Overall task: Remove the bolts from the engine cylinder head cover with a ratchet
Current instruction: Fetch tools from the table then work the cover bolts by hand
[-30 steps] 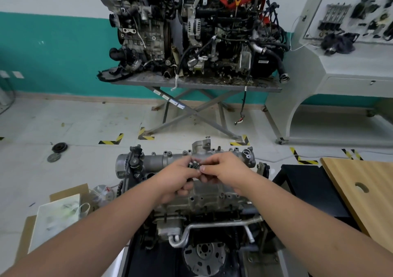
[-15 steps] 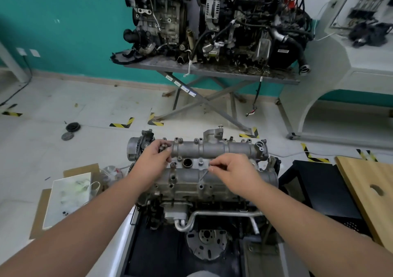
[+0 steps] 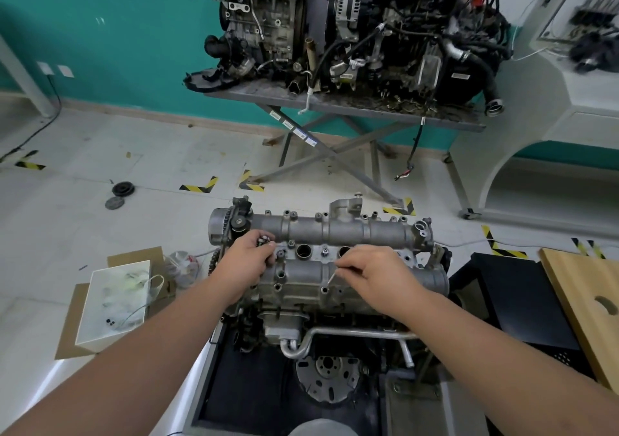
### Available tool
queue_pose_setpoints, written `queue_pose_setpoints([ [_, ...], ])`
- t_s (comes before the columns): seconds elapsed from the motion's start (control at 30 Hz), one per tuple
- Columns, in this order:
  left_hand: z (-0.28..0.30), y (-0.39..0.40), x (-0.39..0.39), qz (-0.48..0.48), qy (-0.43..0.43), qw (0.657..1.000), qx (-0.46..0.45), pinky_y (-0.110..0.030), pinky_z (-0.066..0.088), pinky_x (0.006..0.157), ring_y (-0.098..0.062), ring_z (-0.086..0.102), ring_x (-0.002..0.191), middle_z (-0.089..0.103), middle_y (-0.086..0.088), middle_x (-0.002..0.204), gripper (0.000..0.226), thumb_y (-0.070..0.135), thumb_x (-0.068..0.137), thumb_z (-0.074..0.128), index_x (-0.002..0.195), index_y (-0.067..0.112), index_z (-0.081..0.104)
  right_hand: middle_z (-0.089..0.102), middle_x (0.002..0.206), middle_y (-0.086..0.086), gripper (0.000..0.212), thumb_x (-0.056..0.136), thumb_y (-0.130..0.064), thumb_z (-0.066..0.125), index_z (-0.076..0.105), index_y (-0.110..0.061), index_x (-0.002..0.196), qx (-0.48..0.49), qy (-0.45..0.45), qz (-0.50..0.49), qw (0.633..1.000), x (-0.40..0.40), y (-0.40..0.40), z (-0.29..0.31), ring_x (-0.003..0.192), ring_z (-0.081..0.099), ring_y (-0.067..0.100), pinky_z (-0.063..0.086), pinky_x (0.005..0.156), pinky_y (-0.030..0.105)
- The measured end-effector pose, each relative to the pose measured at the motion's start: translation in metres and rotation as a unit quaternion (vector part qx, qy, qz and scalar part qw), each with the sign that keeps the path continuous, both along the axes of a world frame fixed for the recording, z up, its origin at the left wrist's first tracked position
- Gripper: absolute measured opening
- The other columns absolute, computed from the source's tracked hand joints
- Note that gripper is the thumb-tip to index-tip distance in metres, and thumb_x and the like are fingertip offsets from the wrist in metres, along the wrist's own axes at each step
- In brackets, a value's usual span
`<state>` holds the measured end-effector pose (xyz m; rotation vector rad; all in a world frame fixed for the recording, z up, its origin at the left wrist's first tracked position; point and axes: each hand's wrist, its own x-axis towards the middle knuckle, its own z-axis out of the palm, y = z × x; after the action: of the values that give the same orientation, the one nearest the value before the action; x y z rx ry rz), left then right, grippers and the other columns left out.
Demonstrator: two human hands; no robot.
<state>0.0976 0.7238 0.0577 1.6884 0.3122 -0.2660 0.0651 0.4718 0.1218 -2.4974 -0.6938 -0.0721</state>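
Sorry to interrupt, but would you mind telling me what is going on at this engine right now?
A person is working bare-handed on the cylinder head cover of an engine on a stand. The left hand is closed around some small dark parts, possibly removed bolts, near the cover's left end. The right hand pinches a thin, light-coloured pin-like item over the middle of the cover. No ratchet is in view. At least one bolt still sits between the two open round holes in the cover.
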Motion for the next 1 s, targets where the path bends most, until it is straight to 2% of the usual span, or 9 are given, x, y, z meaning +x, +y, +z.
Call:
queue_pose_setpoints([
  [0.13,0.000,0.000,0.004,-0.007,0.013,1.000,0.001,-0.020,0.025,0.038,-0.009,0.033,0.040,0.058,-0.006,0.070,0.011,0.016,0.102,0.051,0.108,0.019,0.060,0.075,0.097,0.005,0.016,0.092,-0.016,0.070,0.078,-0.009,0.104,-0.003,0.005,0.012,1.000,-0.003,0.004,-0.003,0.092,0.068,0.022,0.053,0.091,0.038],
  [0.3,0.003,-0.001,0.007,-0.009,0.031,0.999,0.016,-0.021,0.027,0.038,-0.010,0.035,0.040,0.059,-0.006,0.070,0.011,0.014,0.100,0.052,0.105,0.018,0.061,0.073,0.101,0.001,0.018,0.096,-0.018,0.065,0.077,-0.010,0.106,-0.050,0.003,0.081,0.995,-0.003,0.008,-0.001,0.095,0.066,0.019,0.053,0.089,0.037],
  [0.43,0.005,-0.003,0.009,-0.004,0.041,0.999,0.024,-0.021,0.024,0.038,-0.010,0.035,0.040,0.058,-0.006,0.068,0.012,0.012,0.098,0.051,0.105,0.016,0.061,0.070,0.096,0.001,0.020,0.099,-0.020,0.059,0.076,-0.010,0.100,-0.094,0.021,0.102,0.990,-0.006,0.011,-0.004,0.093,0.064,0.019,0.052,0.087,0.039],
  [0.6,0.004,-0.001,0.009,-0.008,0.042,0.999,0.020,-0.021,0.025,0.037,-0.010,0.035,0.040,0.059,-0.005,0.067,0.013,0.012,0.098,0.052,0.106,0.017,0.061,0.071,0.093,-0.003,0.021,0.099,-0.027,0.060,0.076,-0.016,0.105,-0.072,0.074,0.016,0.995,-0.002,0.011,-0.008,0.089,0.063,0.014,0.050,0.087,0.032],
  [0.7,0.002,-0.001,0.010,-0.006,0.044,0.999,0.014,-0.021,0.025,0.037,-0.009,0.035,0.039,0.059,-0.004,0.066,0.013,0.012,0.098,0.053,0.105,0.017,0.061,0.068,0.080,-0.009,0.020,0.098,-0.030,0.059,0.077,-0.022,0.095,-0.081,0.108,-0.011,0.991,0.003,0.022,-0.005,0.074,0.058,0.007,0.050,0.077,0.027],
  [0.83,-0.001,0.001,0.011,0.004,0.033,0.999,0.004,-0.021,0.026,0.036,-0.010,0.036,0.039,0.060,-0.003,0.064,0.012,0.013,0.097,0.053,0.105,0.017,0.061,0.068,0.069,-0.004,0.022,0.096,-0.027,0.058,0.075,-0.020,0.082,-0.146,0.146,-0.016,0.978,0.005,0.027,-0.009,0.062,0.056,0.011,0.049,0.067,0.028],
  [0.87,-0.003,0.001,0.010,0.010,0.020,1.000,0.011,-0.021,0.027,0.037,-0.010,0.037,0.039,0.061,-0.002,0.065,0.011,0.015,0.098,0.053,0.106,0.019,0.061,0.066,0.068,-0.005,0.023,0.097,-0.026,0.057,0.074,-0.020,0.082,-0.154,0.157,-0.017,0.975,0.004,0.027,-0.013,0.060,0.054,0.011,0.051,0.071,0.030],
  [0.93,-0.007,0.002,0.007,0.012,-0.020,0.998,0.065,-0.024,0.032,0.040,-0.009,0.041,0.040,0.064,0.001,0.066,0.012,0.021,0.099,0.053,0.105,0.028,0.060,0.061,0.065,-0.010,0.023,0.098,-0.025,0.055,0.073,-0.020,0.085,-0.143,0.163,-0.023,0.976,0.000,0.028,-0.020,0.058,0.050,0.006,0.050,0.089,0.035],
  [1.0,-0.010,0.003,0.002,0.015,-0.055,0.990,0.130,-0.026,0.036,0.042,-0.007,0.044,0.041,0.067,0.002,0.068,0.013,0.028,0.098,0.053,0.103,0.038,0.059,0.066,0.070,-0.009,0.023,0.098,-0.025,0.054,0.074,-0.019,0.089,-0.137,0.163,-0.022,0.977,0.000,0.029,-0.024,0.063,0.056,0.007,0.050,0.096,0.038],
])
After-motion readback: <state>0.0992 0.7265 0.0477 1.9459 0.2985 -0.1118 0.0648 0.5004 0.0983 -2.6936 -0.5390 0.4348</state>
